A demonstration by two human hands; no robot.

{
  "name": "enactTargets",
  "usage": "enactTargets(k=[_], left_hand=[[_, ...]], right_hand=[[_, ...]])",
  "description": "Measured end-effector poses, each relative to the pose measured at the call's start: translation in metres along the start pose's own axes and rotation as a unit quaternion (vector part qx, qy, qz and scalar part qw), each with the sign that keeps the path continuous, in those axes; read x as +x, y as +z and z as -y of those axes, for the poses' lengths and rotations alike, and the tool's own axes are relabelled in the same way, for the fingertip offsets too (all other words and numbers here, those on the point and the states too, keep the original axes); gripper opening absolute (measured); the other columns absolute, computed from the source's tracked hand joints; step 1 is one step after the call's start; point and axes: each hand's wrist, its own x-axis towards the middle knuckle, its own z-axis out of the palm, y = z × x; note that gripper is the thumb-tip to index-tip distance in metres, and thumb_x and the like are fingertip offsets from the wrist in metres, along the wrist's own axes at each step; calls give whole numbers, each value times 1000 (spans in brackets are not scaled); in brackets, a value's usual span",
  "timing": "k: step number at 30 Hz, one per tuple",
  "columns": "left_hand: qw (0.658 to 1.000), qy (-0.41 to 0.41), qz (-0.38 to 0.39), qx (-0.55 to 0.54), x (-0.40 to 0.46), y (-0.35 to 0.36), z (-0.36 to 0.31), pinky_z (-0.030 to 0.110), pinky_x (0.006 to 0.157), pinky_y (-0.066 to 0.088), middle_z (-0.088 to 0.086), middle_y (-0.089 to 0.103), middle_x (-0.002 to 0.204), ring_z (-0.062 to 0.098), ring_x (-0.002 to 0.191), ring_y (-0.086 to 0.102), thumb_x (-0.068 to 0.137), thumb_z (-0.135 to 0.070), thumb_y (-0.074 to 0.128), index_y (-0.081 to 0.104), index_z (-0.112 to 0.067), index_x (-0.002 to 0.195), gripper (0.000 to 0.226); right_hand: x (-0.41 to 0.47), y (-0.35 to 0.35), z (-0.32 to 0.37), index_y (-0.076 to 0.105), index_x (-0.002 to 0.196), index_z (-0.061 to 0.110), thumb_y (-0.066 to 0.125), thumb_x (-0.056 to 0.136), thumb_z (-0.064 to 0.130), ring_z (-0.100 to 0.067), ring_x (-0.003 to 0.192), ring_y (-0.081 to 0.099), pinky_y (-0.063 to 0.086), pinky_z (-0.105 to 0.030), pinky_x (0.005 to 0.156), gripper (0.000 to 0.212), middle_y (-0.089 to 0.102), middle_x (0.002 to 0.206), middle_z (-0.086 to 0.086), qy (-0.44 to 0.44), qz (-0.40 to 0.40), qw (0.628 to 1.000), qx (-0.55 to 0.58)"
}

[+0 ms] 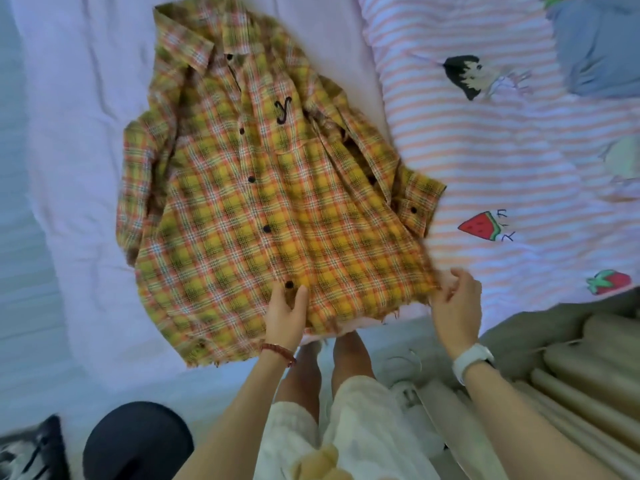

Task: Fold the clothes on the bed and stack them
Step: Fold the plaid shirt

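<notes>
The plaid shirt (263, 188) lies front-up and buttoned on the pale sheet (79, 140) of the bed, collar away from the person and frayed hem at the near edge, with its sleeves bunched along either side rather than laid out. The left hand (284, 317) rests on the hem just below the lowest button, fingers fairly straight and thumb spread, pressing the cloth flat and gripping nothing that can be seen. The right hand (457, 303) sits at the hem's right corner, fingers loosely curled at the frayed edge (whether they actually pinch the cloth cannot be told). This looks like the smoothing stage before the first fold. The next move probably calls for tucking a sleeve across the body, then bringing the hem up toward the collar. The striped quilt (519, 140) lies just beside the shirt.
</notes>
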Motion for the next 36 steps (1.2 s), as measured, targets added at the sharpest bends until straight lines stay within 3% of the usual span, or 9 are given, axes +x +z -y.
enactTargets(k=[2,6,9,12,14,16,21,29,36], left_hand=[[1000,-5,23,20,-5,-3,6,17,60,51,-7,60,84,6,73,63,90,-25,58,46,-11,105,24],[979,-64,129,146,-1,-17,26,34,64,55,12,65,86,24,67,66,92,-24,56,37,-4,133,49],[965,-111,143,190,2,-23,37,41,65,57,15,62,100,24,65,64,95,-24,51,31,-4,136,50],[951,-160,80,253,4,-34,47,38,69,53,10,61,105,27,77,60,95,-27,48,35,-9,129,41],[948,-146,42,281,9,-44,49,33,68,47,13,60,116,28,87,59,95,-28,47,35,-10,133,44],[948,-104,10,300,17,-57,43,32,68,46,12,54,127,27,91,58,96,-29,45,36,-9,134,44],[950,-16,-50,309,56,-91,2,35,68,49,13,47,130,28,92,58,96,-28,44,45,-8,127,36],[914,68,-180,357,135,-137,-81,49,100,37,12,42,134,31,123,36,92,-27,49,46,-10,129,40],[876,58,-217,426,223,-175,-115,51,110,18,6,10,155,29,141,8,87,-48,52,18,-21,146,74]], right_hand=[[-10,3,6,49,127,5,48,87,0,-37,105,50,45,-43,77,40,50,123,-19,-122,13,990,-64],[-27,32,19,43,139,14,55,86,12,-39,131,37,30,-58,106,55,41,142,-18,-372,141,887,-234],[-23,59,17,10,149,31,33,98,31,-32,144,0,3,-54,114,56,0,158,-4,-328,320,813,-359],[-15,69,16,19,148,27,31,97,31,-37,140,14,20,-50,113,52,12,156,-8,-218,431,759,-437],[-13,70,23,45,134,19,36,96,25,-34,121,45,42,-42,98,40,45,138,-13,-218,417,765,-440],[-12,71,39,54,122,16,36,96,24,-29,105,54,46,-36,85,33,57,120,-8,-252,363,796,-413],[-6,79,103,37,140,21,31,98,28,-23,127,37,34,-39,102,43,46,136,-3,-353,284,845,-284],[36,116,232,27,145,22,32,99,27,-24,141,16,12,-45,117,47,23,153,-5,-470,237,811,-256],[98,159,320,26,145,14,34,99,21,-23,135,27,41,-37,100,47,30,147,-6,-466,233,830,-198]])
